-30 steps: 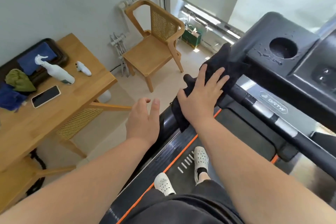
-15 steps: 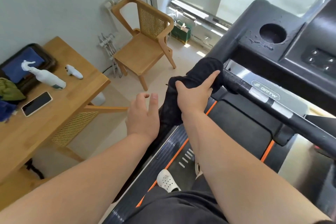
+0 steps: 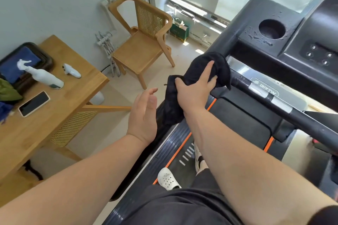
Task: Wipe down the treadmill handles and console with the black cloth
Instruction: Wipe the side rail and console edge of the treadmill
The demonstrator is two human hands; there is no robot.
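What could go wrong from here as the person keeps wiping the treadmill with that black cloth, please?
The right hand grips the black cloth around the handle, but a long tail hangs loose and might snag. Water droplets sit beside the console's cup holder, near the buttons, and could likely get smeared onto them. The left hand floats open, bracing nothing.

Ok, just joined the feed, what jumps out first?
The right hand clamps a black cloth around the treadmill's left handle, centre frame. The left hand hovers open and empty beside it. Up right, water droplets sit on the console by the cup holder.
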